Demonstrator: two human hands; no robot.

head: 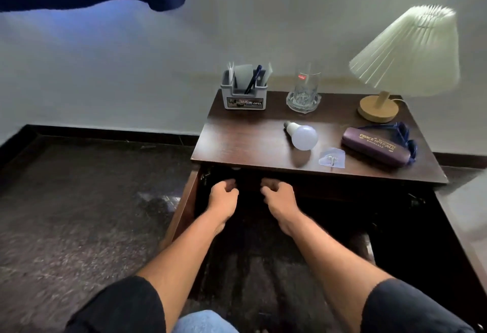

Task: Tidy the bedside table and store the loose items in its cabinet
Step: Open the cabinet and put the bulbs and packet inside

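Observation:
A dark wooden bedside table (245, 135) stands against the wall, and its cabinet below the top is open and dark inside. On the top lie a white light bulb (303, 136), a clear adhesive hook (332, 158) and a purple spectacle case (374, 147) with blue glasses (407, 135) behind it. My left hand (224, 195) and my right hand (279, 195) are just under the table's front edge, at the cabinet mouth. Their fingers are curled, and what they hold, if anything, is hidden in the dark.
At the back of the top stand a grey organiser (245, 93) with a pen and papers, a glass (305, 87) on a glass dish, and a lamp (395, 69) with a pleated shade. An opened door panel (184, 208) hangs left. Dark floor lies to the left.

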